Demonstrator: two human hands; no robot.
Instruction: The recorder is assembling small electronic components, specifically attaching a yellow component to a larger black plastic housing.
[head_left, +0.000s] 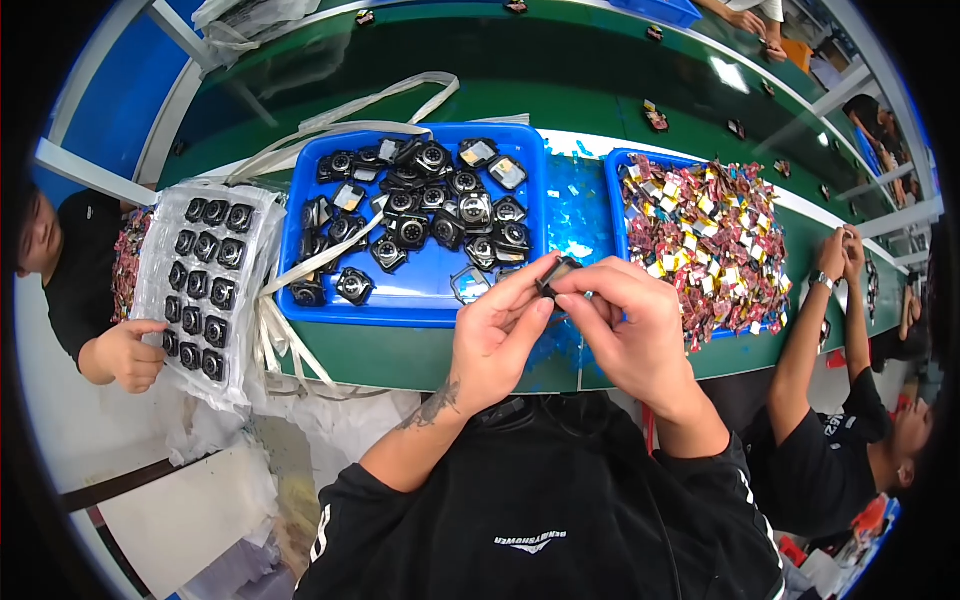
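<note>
Between my two hands is a small black watch case [556, 277], held just past the near edge of the bench. My left hand [496, 338] pinches its left side with thumb and fingers. Thumb and fingertips of my right hand [632, 322] close on the right side, hiding part of the case. Behind my left hand lies a shallow blue tray [395, 314] of loose black watch cases [432, 158], some showing round sensor backs. A second blue tray [617, 205], beyond my right hand, is heaped with small red, yellow and white film-like pieces [700, 235].
At left, a clear plastic tray [256, 290] holds watch cases in rows; a co-worker's hand [130, 355] touches its edge. White strapping [345, 115] loops around the left blue tray. Small parts [655, 116] dot the green conveyor [560, 70]. Another person's hands [840, 252] work at right.
</note>
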